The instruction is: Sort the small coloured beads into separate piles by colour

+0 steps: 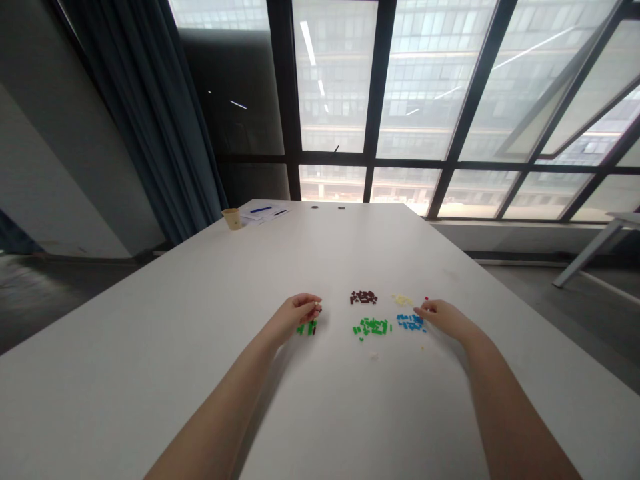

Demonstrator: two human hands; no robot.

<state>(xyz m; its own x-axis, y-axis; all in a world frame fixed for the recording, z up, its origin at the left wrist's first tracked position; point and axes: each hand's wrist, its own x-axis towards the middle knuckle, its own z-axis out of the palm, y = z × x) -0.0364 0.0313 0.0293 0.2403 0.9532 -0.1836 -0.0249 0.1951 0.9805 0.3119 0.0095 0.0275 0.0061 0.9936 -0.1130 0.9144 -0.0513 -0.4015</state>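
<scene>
Across the white table (150,320), 1 cup (232,220) stands left of centre, contents hidden. Lower centre-right: 1 brown pile (363,297), 1 green pile (374,327), 1 blue pile (409,323), 1 yellow pile (402,300). Your left hand (299,310) pinches a dark piece (320,309); your right hand (436,313), by the blue, I can't tell.

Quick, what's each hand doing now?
Left hand: closed, seemingly pinching a small dark piece.
Right hand: at the blue bricks; whether it's holding any can't be told.
</scene>
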